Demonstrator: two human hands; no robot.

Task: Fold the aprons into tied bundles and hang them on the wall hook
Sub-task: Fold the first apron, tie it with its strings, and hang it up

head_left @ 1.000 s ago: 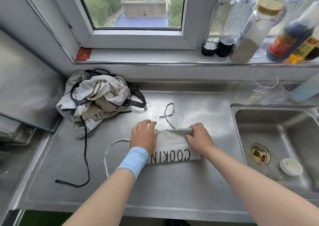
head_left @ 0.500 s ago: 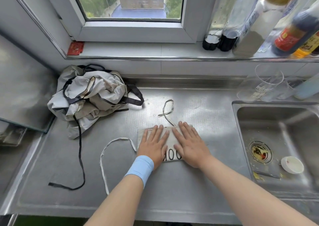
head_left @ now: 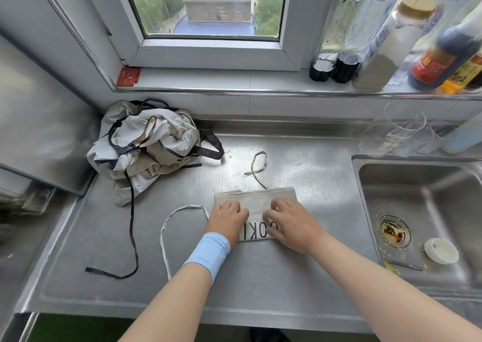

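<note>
A white apron (head_left: 257,199) printed with black letters lies folded into a small rectangle on the steel counter (head_left: 260,284). Both hands rest on its near half. My left hand (head_left: 227,219), with a blue wristband, has bent fingers digging into the cloth. My right hand (head_left: 289,224) does the same beside it. One white tie (head_left: 167,227) loops out to the left and another white tie (head_left: 258,163) curls behind the fold. A second, grey apron (head_left: 151,148) with dark trim sits crumpled at the back left, its black strap (head_left: 131,234) trailing forward. No wall hook is in view.
A sink (head_left: 417,185) with a white cap (head_left: 440,250) in it lies to the right. Glasses (head_left: 401,133) stand behind the sink. Several bottles (head_left: 391,41) line the window sill. A glass panel (head_left: 39,133) leans at the left.
The far edge was folded toward me and pressed flat with straight fingers. Now both hands have slid back toward me and the fingers have curled on the cloth.
</note>
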